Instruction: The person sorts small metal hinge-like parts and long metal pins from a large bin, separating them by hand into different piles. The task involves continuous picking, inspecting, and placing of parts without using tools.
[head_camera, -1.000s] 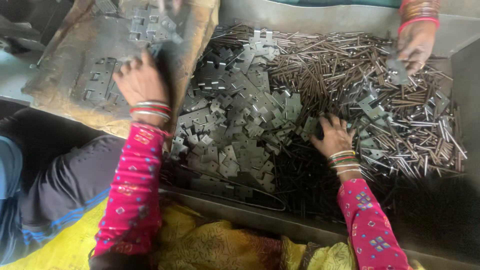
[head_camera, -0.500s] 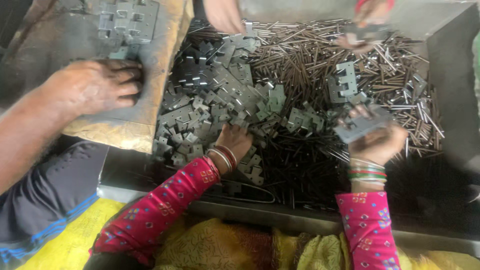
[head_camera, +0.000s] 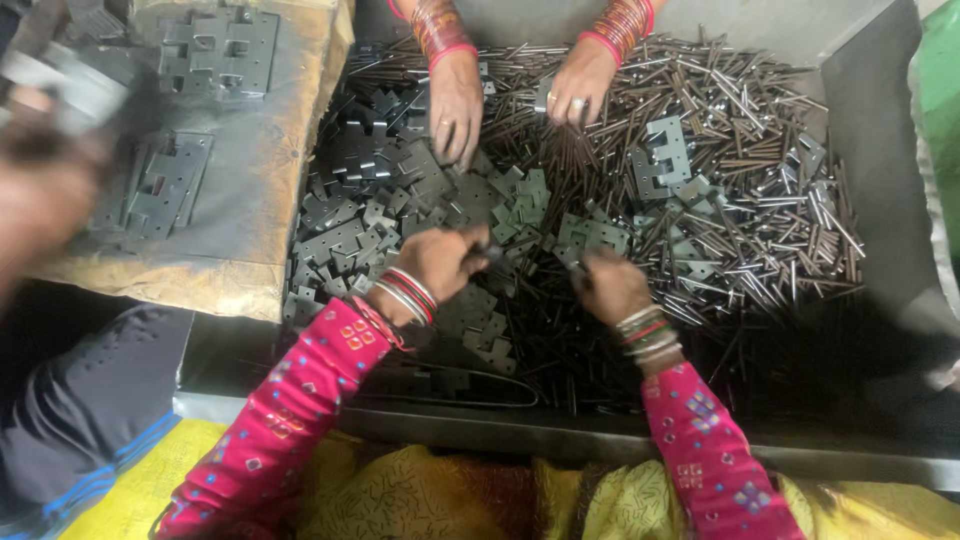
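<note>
Large metal tray (head_camera: 880, 150), walls dark grey. Heaped across its left half: flat grey hinge plates (head_camera: 400, 200). Spread toward its right wall and far edge: thin metal pins (head_camera: 760, 130). Near the front edge, at mid-tray: left hand (head_camera: 440, 262), fingers pinched narrow on a small dark part; right hand (head_camera: 610, 285), curled over the pins, grip unclear. At the far edge: another person's hands (head_camera: 455, 100).

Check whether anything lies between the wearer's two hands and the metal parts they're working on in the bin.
Nothing visible does. The left hand and right hand are already down among the hinge plates and pins; the other person's hands work farther back.
</note>
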